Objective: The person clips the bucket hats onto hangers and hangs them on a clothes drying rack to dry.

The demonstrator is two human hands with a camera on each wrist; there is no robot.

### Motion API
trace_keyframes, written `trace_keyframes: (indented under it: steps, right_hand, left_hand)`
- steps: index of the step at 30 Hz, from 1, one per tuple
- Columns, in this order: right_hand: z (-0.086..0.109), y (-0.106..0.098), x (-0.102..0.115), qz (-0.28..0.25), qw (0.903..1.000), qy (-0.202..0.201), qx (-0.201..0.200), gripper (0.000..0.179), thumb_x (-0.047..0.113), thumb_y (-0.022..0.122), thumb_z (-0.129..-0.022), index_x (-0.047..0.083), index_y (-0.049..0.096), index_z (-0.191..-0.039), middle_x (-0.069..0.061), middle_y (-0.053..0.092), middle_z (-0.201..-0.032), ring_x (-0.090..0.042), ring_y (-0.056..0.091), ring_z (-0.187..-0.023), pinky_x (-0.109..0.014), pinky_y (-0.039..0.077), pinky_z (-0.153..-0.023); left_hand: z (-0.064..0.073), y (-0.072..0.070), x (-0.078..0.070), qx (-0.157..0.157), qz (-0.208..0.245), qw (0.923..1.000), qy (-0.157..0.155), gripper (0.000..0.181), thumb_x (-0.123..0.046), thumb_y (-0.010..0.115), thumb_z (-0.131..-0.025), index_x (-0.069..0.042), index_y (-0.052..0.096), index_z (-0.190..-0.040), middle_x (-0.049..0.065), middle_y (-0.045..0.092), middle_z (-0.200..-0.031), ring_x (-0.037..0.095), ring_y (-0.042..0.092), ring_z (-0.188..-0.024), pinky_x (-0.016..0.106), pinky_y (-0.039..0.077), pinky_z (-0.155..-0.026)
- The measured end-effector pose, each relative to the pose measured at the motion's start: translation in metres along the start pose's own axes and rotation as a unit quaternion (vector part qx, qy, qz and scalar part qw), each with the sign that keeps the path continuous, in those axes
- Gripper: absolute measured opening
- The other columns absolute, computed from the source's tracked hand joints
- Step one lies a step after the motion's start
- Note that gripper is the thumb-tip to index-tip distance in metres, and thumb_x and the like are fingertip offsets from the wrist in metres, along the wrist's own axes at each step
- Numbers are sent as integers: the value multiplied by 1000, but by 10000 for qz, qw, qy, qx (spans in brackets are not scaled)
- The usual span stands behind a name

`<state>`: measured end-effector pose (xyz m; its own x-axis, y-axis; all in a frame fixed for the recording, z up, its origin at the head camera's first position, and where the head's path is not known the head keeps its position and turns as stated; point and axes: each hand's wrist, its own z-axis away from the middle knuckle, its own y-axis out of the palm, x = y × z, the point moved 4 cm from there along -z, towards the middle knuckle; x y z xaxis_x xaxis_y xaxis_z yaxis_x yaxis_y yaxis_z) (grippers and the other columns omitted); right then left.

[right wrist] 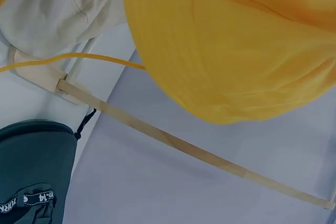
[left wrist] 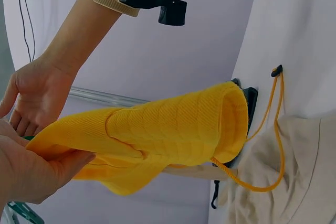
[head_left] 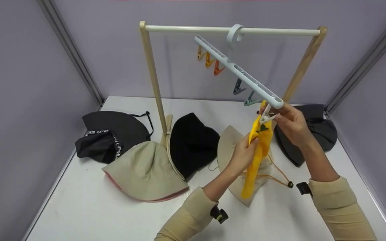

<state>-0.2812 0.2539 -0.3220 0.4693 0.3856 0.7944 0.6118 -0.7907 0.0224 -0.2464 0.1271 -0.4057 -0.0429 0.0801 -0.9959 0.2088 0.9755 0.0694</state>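
A yellow bucket hat [head_left: 263, 144] with an orange chin cord hangs folded below the right end of a pale-blue clip hanger [head_left: 256, 83]. My left hand [head_left: 243, 155] pinches the hat's edge between thumb and fingers, as the left wrist view also shows. Up at the hanger's end, my right hand [head_left: 292, 124] has its thumb and fingers around a white clip [head_left: 266, 115], close against the top of the hat. A small dark-green patch [head_left: 262, 128] shows on the yellow cloth. In the right wrist view the hat [right wrist: 236, 51] fills the upper right, and the right hand is out of sight.
The hanger hooks over a rack's white bar [head_left: 193, 29] with wooden legs. Several other coloured clips, such as an orange one [head_left: 217, 68], hang from it. Around lie a beige hat [head_left: 146, 164], black hats [head_left: 193, 144], another beige hat [head_left: 228, 144] and a dark hat [head_left: 323, 134].
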Motion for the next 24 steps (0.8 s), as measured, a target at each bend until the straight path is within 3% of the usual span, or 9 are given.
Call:
trace_keyframes:
  steps: [9,17,24]
  right_hand:
    - [-2,2,-3,313,9987,208,-349,33,4,50,-94,-12,47,-122,-19,57,-102,-30,55,-98,-37,39,-92]
    - [-3,6,-3,672,9929,186,-966,26,2,48,-94,-8,54,-117,-20,60,-97,-28,59,-93,-34,40,-92]
    - [-3,6,-5,996,9849,437,-1350,24,4,51,-93,-10,54,-112,-14,64,-93,-24,62,-89,-33,42,-90]
  left_hand:
    - [0,1,4,-16,-188,9994,287,20,-11,48,-96,0,58,-110,4,58,-90,12,53,-73,25,48,-65]
    - [0,0,5,-44,-140,9996,243,21,-10,48,-96,-1,58,-111,3,57,-91,12,54,-76,25,48,-66]
    - [1,-1,6,-19,-243,9996,135,21,-12,48,-96,-2,59,-111,3,58,-93,11,54,-76,24,47,-65]
